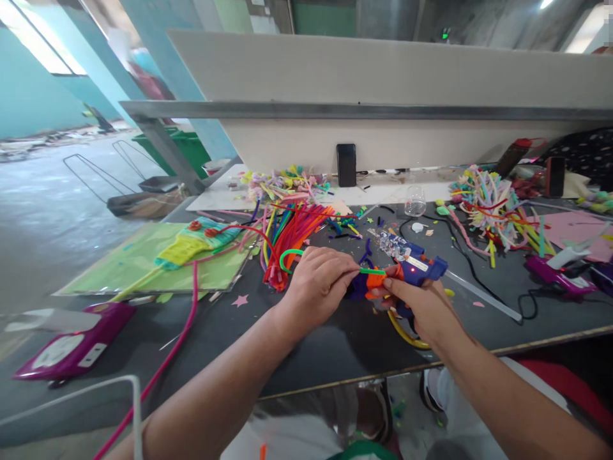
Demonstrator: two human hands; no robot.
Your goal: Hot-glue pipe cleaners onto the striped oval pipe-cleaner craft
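My left hand is closed in a pinch around a bright green pipe cleaner. One end curls up past its knuckles; the other runs straight to the right. That straight end meets a small orange piece, which my right hand grips between thumb and fingers. What the orange piece is made of is hard to make out. Just beyond my right hand is a blue glue gun with a small red light, a clear glue stick extending behind it. Dark purple pieces lie partly hidden between my hands.
A bundle of coloured pipe cleaners lies behind my left hand. A phone leans on the back board. To the left are a yellow-and-teal fuzzy piece and a purple device. Black cables cross the right side.
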